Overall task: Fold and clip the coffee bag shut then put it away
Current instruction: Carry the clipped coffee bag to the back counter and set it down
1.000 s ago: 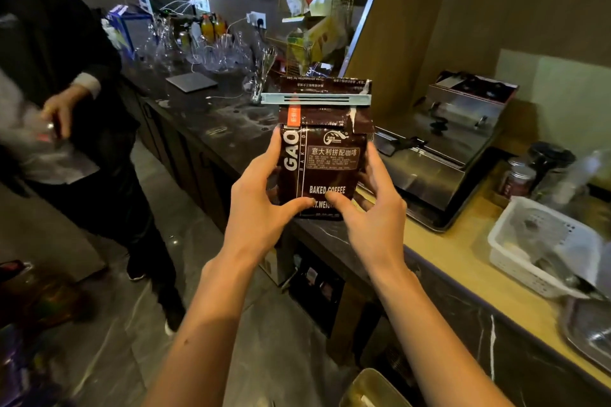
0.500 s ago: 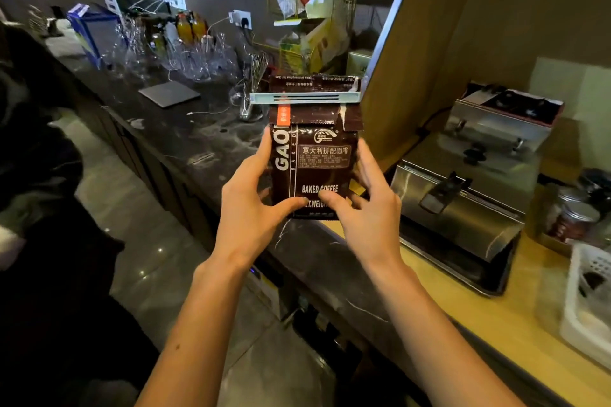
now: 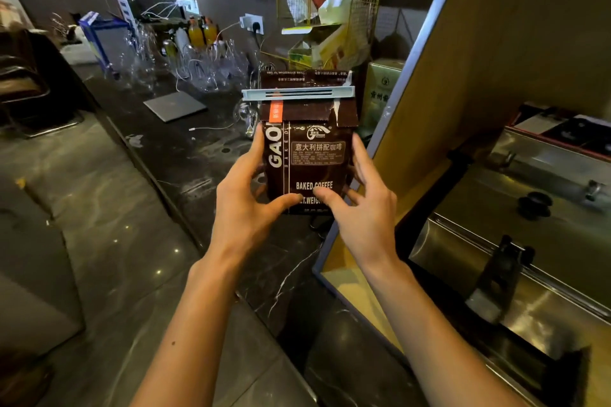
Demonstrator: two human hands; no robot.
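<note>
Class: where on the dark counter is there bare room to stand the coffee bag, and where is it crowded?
Free: between tablet and coffee bag, and near the wooden panel. Crowded: glassware and wire basket behind.

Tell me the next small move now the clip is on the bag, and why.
Probably carry the coffee bag forward and set it down on the dark counter. The pale blue clip already spans the folded top, so sealing looks done. Both the left hand and right hand hold the bag upright. Where it finally belongs isn't clear.
</note>
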